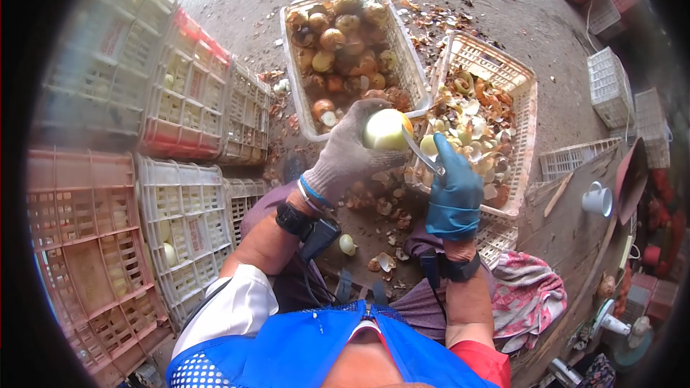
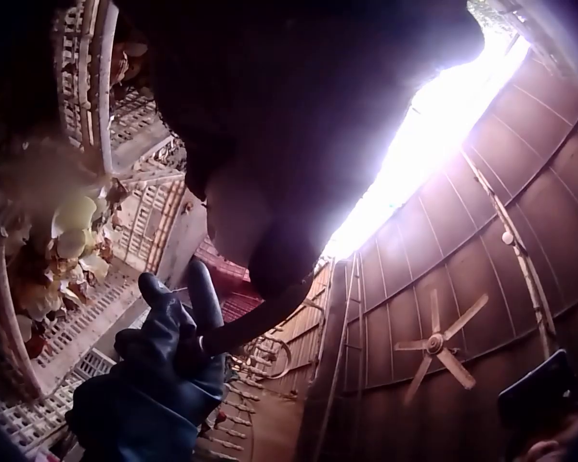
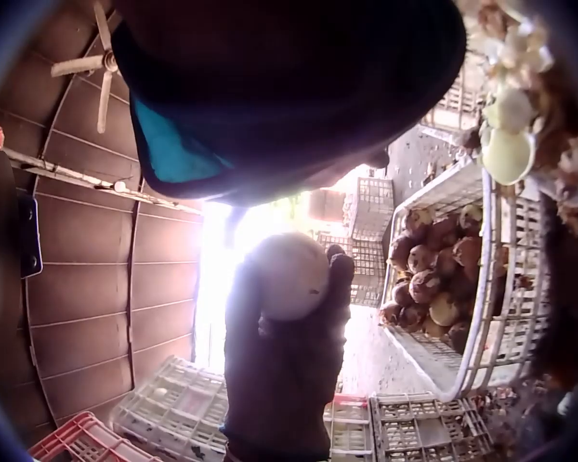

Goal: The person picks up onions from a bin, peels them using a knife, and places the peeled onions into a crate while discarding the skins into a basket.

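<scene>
A peeled, pale yellow-white onion [image 1: 384, 129] sits in my left hand [image 1: 343, 154], which wears a greyish knit glove and grips it from the side and below. My right hand [image 1: 454, 190], in a blue rubber glove, holds a small knife [image 1: 422, 152] whose blade reaches to the onion's right side. From the right wrist, the onion [image 3: 294, 277] shows as a round shape between dark gloved fingers. The left wrist view has the blue-gloved hand [image 2: 154, 375] around the knife's handle, the blade dark against the light.
Ahead stands a crate of unpeeled onions [image 1: 287, 65]; beside it, a crate [image 1: 530, 129] holds skins and peelings. Stacked plastic crates [image 1: 183, 208] line the left. A wooden board [image 1: 568, 223] with a white mug [image 1: 597, 199] lies right, near a pink-patterned cloth [image 1: 528, 294]. Skins litter the floor.
</scene>
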Tool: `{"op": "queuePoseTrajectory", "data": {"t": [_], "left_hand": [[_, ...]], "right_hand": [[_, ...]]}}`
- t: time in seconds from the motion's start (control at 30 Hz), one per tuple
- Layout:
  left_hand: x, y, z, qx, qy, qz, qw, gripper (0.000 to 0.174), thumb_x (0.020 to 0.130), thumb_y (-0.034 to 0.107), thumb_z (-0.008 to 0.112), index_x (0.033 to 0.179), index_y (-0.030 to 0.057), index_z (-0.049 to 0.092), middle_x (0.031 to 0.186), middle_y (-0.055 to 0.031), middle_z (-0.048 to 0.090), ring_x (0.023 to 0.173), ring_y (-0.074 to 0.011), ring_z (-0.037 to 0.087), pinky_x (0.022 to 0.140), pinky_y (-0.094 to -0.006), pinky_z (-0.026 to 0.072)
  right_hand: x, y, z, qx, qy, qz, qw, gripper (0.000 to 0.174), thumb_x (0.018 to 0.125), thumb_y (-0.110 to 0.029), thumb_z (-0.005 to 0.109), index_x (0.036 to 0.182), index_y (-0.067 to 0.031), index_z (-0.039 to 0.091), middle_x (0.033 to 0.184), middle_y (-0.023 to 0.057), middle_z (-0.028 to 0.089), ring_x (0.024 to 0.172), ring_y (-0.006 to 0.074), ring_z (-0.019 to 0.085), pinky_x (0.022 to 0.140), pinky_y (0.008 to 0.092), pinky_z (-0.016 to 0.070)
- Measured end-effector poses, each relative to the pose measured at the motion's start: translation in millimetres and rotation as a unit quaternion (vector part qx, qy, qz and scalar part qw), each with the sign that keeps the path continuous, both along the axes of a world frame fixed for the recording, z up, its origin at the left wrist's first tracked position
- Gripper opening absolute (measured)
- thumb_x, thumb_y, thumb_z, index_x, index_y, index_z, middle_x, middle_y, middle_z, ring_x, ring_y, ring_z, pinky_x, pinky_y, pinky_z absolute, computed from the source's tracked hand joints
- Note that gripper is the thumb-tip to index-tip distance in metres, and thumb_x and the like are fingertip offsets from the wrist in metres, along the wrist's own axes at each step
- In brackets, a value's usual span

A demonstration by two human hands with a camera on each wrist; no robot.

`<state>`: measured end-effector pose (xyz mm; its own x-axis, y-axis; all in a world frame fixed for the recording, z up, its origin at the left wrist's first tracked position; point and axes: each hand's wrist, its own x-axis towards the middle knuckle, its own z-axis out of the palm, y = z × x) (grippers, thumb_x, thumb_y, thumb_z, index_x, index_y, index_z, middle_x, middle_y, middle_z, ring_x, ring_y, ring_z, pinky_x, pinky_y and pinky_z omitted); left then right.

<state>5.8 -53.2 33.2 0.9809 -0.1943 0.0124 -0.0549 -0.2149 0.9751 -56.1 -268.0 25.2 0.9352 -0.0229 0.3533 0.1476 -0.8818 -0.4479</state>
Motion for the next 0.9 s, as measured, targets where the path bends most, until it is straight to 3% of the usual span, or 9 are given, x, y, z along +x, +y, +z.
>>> {"op": "queuePoseTrajectory", "data": {"t": [0.1, 0.2, 0.7, 0.8, 0.9], "left_hand": [[-4, -4, -1, -0.024, 0.001, 0.006, 1.000, 0.081, 0.074, 0.024, 0.096, 0.140, 0.0045, 0.054, 0.129, -0.0126, 0.066, 0.118, -0.0202, 0.064, 0.104, -0.0359, 0.0529], [-3, -3, -2, -0.014, -0.022, 0.006, 1.000, 0.081, 0.074, 0.024, 0.097, 0.140, 0.0054, 0.054, 0.129, -0.0126, 0.065, 0.118, -0.0208, 0.064, 0.105, -0.0366, 0.0527], [-3, 0, -2, 0.014, -0.054, 0.022, 0.998, 0.079, 0.071, 0.017, 0.096, 0.137, 0.0062, 0.055, 0.134, -0.0132, 0.063, 0.123, -0.0224, 0.063, 0.107, -0.0363, 0.0515], [-4, -1, 2, 0.035, -0.043, 0.022, 0.998, 0.078, 0.072, 0.018, 0.096, 0.137, 0.0059, 0.055, 0.133, -0.0130, 0.063, 0.122, -0.0216, 0.063, 0.106, -0.0364, 0.0519], [-4, -2, 2, 0.031, -0.026, 0.029, 0.999, 0.079, 0.072, 0.020, 0.097, 0.138, 0.0059, 0.055, 0.130, -0.0125, 0.064, 0.120, -0.0211, 0.064, 0.105, -0.0359, 0.0528]], "right_hand": [[-1, 5, -4, -0.049, 0.009, -0.055, 0.997, 0.067, 0.082, 0.002, 0.069, 0.144, -0.0225, 0.064, 0.095, 0.0119, 0.072, 0.077, 0.0347, 0.070, 0.071, 0.0487, 0.0546], [-1, 7, 2, 0.047, 0.050, -0.031, 0.997, 0.067, 0.082, 0.010, 0.061, 0.142, -0.0194, 0.067, 0.109, 0.0173, 0.074, 0.095, 0.0378, 0.072, 0.083, 0.0477, 0.0575], [-1, 5, -2, 0.027, 0.043, -0.005, 0.999, 0.070, 0.080, 0.012, 0.056, 0.143, -0.0161, 0.066, 0.112, 0.0199, 0.073, 0.095, 0.0383, 0.073, 0.085, 0.0480, 0.0584], [-2, 12, -9, -0.013, 0.038, -0.047, 0.998, 0.065, 0.084, 0.010, 0.061, 0.144, -0.0158, 0.065, 0.112, 0.0150, 0.076, 0.091, 0.0313, 0.074, 0.083, 0.0426, 0.0597], [-1, 14, -34, 0.186, 0.042, -0.011, 0.982, 0.048, 0.094, -0.006, 0.071, 0.141, -0.0141, 0.066, 0.095, 0.0148, 0.075, 0.072, 0.0277, 0.072, 0.067, 0.0401, 0.0562]]}}
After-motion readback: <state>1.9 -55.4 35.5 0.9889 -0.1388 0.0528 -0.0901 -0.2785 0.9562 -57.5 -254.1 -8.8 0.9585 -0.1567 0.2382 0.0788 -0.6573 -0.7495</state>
